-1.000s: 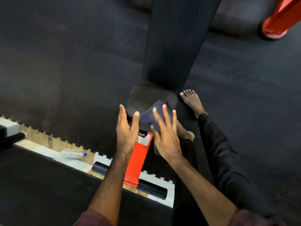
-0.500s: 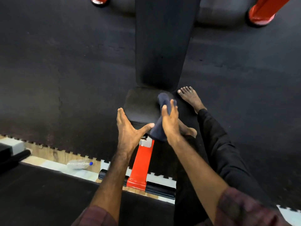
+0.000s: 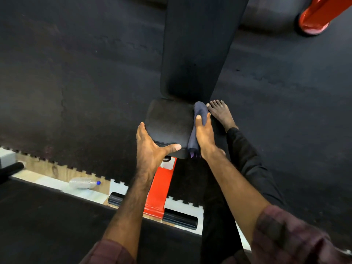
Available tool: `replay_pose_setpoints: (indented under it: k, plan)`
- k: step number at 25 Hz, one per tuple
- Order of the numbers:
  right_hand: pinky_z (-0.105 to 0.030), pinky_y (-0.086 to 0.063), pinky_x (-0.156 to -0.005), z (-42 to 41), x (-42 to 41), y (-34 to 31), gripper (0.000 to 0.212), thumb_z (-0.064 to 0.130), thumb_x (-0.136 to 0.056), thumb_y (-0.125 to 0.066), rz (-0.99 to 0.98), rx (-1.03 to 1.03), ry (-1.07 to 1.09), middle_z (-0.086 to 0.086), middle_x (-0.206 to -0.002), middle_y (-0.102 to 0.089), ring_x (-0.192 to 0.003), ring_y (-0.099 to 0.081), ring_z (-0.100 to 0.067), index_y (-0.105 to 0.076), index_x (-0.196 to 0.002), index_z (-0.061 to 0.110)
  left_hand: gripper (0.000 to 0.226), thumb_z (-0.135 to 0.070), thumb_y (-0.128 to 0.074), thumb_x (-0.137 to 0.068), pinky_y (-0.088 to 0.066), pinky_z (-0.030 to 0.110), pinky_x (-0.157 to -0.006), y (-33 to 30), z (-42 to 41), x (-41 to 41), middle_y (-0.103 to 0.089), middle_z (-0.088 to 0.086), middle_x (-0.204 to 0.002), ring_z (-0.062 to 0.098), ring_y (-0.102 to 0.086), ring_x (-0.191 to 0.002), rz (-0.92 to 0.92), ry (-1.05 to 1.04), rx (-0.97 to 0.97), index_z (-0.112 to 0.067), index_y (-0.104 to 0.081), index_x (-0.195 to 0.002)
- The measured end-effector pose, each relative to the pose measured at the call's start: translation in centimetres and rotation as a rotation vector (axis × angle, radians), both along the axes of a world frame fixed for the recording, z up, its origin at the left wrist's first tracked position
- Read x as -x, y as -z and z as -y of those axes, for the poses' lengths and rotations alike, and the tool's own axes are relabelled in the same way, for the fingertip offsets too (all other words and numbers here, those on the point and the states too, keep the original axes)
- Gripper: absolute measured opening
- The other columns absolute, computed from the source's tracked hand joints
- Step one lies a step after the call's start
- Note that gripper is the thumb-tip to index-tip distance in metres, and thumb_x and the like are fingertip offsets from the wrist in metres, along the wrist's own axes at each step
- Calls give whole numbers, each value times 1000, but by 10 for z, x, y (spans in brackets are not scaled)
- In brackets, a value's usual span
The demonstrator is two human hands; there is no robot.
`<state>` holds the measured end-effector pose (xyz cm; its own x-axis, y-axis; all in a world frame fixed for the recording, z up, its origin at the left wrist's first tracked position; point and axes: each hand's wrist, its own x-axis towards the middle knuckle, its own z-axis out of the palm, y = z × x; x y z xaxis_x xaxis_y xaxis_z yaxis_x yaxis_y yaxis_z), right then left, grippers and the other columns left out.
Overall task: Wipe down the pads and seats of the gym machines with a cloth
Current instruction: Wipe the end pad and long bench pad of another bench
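I am wiping the right edge of the bench seat with the dark cloth, and the work is going best where I am keeping the fabric flat against the vinyl. My right hand is lying along that edge at about three o'clock from the seat's centre, fingers straight and together, pressing the cloth against the side of the pad; the cloth is bunched into a long roll under my palm, with its far end poking out toward one o'clock and its near end hanging off the front corner. My left hand is spread wide at the seat's seven o'clock corner, thumb stretched along the front lip, bracing the pad so it is not rocking. I am judging that the roll is too tight to clean much, so I am thinking of opening it out. The seam between seat and the long back pad at twelve o'clock is probably needing a pass too, though it is too dark there for me to tell whether it is dirty. I am minding my bare foot, which is just beside the cloth.
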<state>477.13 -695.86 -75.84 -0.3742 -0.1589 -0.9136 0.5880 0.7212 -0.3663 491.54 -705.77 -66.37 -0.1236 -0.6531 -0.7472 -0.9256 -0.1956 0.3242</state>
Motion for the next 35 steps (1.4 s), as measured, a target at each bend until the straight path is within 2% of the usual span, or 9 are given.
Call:
replay_pose_setpoints:
  k: [5, 8, 10, 14, 17, 21, 27, 32, 35]
  plan:
    - [-31, -27, -123, -16, -16, -34, 64, 45, -112, -43, 17, 85, 19, -5, -165, -38, -152, -38, -23, -20, -168, 24, 152, -48, -103, -51, -34, 38, -122, -6, 2, 7, -18, 5, -172, 23, -25, -157, 24, -22, -13, -14, -12, -167]
    - [-16, -29, -113, -7, 52, 73, 78, 72, -106, -15, -27, -8, -10, 2, -157, -49, -136, -46, -11, -51, -149, 18, 153, -49, -103, -51, -32, 39, -122, -6, 3, 6, -15, 4, -174, 22, -22, -158, 28, -39, -29, -17, -10, -168]
    - [-23, -35, -103, -28, 71, 143, 103, 93, -86, 3, -203, -8, -389, 4, -134, -65, -119, -55, -13, -65, -122, 25, 153, -50, -102, -51, -29, 38, -124, -5, 3, 5, -12, 2, -175, 21, -18, -160, 31, -43, -30, -18, -9, -168]
    - [-44, -43, -119, -58, 40, 67, 76, 74, -88, -59, 243, 42, -380, 4, -149, -60, -139, -56, -17, -52, -150, 31, 154, -51, -102, -50, -25, 37, -127, -7, 4, 6, -10, 1, -176, 19, -13, -162, 37, -68, -31, -20, -9, -168]
    - [-46, -32, -126, -12, 77, 69, 83, 72, -93, -42, 115, -51, -527, -8, -157, -51, -145, -46, -24, -50, -152, 14, 157, -54, -102, -47, -26, 42, -129, -6, 6, 9, -9, 2, -176, 20, -12, -162, 60, -73, -39, -19, -8, -168]
    - [-39, -40, -114, 68, 94, 78, 58, 59, -104, -52, 167, -20, -695, 6, -139, -59, -126, -54, -16, -56, -149, 22, 157, -56, -100, -47, -25, 50, -129, -7, 4, 9, -7, 0, -177, 18, -9, -162, 85, -76, -47, -20, -7, -169]
    - [-50, -23, -128, 33, 106, 153, 98, 107, -68, -43, 105, -47, -885, 5, -158, -52, -150, -40, -21, -56, -145, 47, 156, -53, -101, -49, -23, 48, -130, -10, 8, 11, -5, -3, -177, 14, -6, -162, 98, -93, -67, -21, -6, -169]
    - [-34, -39, -112, 153, 73, 85, 50, 51, -107, -54, 236, 138, -964, 7, -139, -60, -131, -54, -15, -60, -148, 23, 155, -55, -99, -49, -26, 49, -129, -10, 11, 11, -6, -4, -177, 16, -9, -162, 96, -103, -78, -23, -7, -169]
    - [-35, -40, -113, 153, 69, 75, 50, 48, -109, -51, 222, 152, -1015, 4, -145, -58, -134, -53, -15, -55, -152, 22, 156, -57, -98, -50, -25, 46, -130, -13, 13, 12, -4, -4, -177, 14, -6, -162, 110, -84, -83, -22, -4, -169]
